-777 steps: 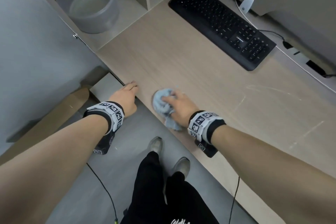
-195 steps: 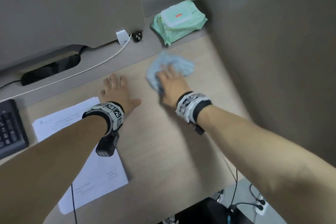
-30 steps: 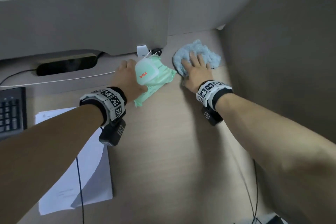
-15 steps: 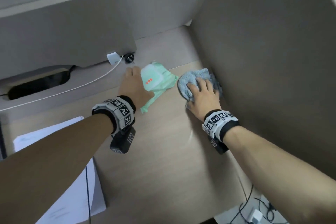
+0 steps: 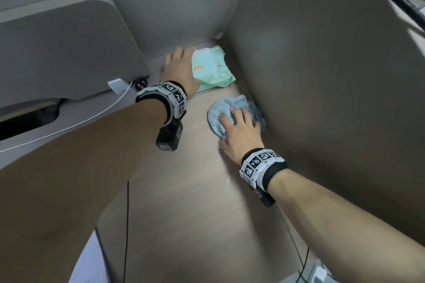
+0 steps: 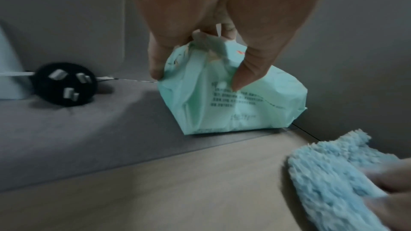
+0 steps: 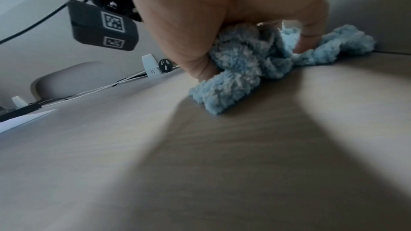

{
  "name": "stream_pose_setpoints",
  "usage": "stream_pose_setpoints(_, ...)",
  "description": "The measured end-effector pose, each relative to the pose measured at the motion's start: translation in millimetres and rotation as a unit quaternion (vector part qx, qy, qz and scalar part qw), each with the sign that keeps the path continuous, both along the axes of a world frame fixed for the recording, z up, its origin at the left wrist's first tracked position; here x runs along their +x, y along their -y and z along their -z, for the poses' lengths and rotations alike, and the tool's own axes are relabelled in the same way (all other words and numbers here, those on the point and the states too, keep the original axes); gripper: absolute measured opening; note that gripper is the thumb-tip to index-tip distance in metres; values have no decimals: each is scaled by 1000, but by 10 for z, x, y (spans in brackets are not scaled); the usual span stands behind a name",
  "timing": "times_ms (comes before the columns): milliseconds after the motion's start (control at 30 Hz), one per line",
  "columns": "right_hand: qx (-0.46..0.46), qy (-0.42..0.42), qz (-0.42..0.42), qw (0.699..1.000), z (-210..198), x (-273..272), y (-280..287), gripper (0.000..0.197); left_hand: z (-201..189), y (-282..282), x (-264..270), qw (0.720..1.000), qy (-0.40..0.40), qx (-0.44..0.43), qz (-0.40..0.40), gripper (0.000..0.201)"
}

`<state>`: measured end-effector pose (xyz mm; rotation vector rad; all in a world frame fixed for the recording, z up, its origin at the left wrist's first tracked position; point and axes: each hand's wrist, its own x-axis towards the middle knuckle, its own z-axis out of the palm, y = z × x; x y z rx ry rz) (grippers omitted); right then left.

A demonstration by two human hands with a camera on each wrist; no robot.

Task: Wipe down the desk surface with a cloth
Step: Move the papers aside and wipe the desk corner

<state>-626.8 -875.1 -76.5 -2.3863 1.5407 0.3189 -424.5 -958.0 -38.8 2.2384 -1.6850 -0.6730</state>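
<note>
At the far left a black plug lay on the grey ledge, its white cord trailing away. Just right of it my left hand was clamped on the green wipes pack: fingers pinched into its crumpled top, its lower edge touching the ledge or just above it, close to the corner. I could not tell whether it was fully set down.

Right again, on the desk, my right hand pressed the blue cloth against the wood, fingers spread over it and thumb tucked at its near edge, the cloth bunched and touching the side panel.

I judged the step to be wiping the right-hand corner while the pack was held clear. The next move called for letting go of the pack and drawing the cloth back along the panel toward the front edge, keeping it flat enough to catch the seam.
</note>
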Motion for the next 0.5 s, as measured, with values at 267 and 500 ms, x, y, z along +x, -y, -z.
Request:
stream_pose_setpoints(267, -7, 6, -5, 1000, 27, -1, 12, 61, 72, 226, -30, 1000, 2, 19, 20, 90)
stream_pose_setpoints(500, 19, -12, 0, 1000, -48, 5, 43, 63, -120, -383, 268, 1000, -17, 21, -12, 72)
